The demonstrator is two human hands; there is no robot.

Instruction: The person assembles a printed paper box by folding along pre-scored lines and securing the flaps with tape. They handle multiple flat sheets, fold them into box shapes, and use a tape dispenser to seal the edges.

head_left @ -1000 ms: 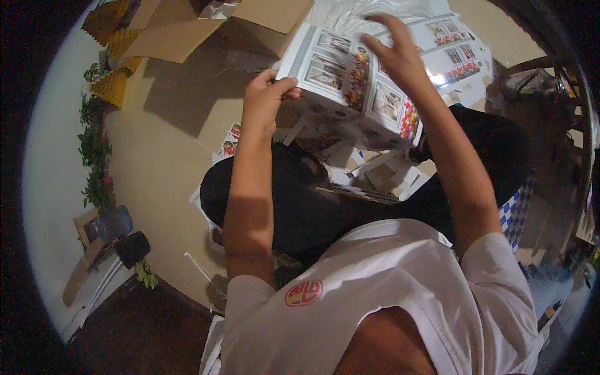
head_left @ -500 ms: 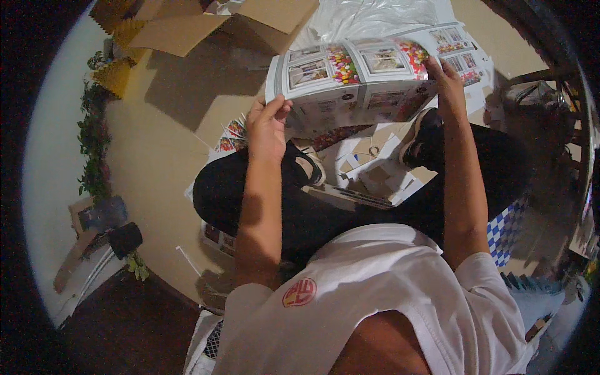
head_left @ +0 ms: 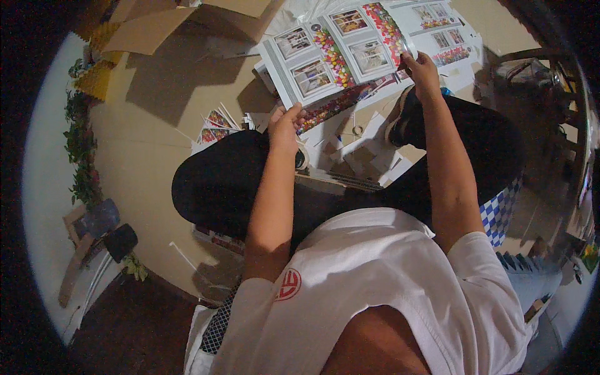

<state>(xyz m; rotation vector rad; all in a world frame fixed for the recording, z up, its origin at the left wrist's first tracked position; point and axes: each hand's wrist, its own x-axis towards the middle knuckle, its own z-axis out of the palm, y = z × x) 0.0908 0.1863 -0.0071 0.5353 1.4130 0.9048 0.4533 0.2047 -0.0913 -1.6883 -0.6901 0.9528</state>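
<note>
A glossy printed sheet point(head_left: 342, 57), with window pictures and bands of colourful tulips, is stretched between my hands over the floor. Its near left corner is pinched by my left hand point(head_left: 285, 129), thumb on top. At the near right corner, my right hand point(head_left: 424, 75) grips the edge. The sheet lies tilted, its printed face up. Beyond its right end lie similar printed sheets point(head_left: 451, 39) on the floor. Below it, between my legs, are white paper and cardboard scraps point(head_left: 369, 153) and a small ring point(head_left: 357, 130).
An open cardboard box point(head_left: 150, 28) stands at the far left, beside crumpled clear plastic point(head_left: 299, 11). Small printed pieces point(head_left: 215, 127) lie left of my left hand. A leafy garland point(head_left: 82, 150) runs along the left wall. Dark wooden furniture point(head_left: 565, 94) stands at the right.
The sheet has gone from bowed, with its near side hanging down, to flatter and tilted, face up. My left hand has shifted right and nearer; my right hand has moved slightly left.
</note>
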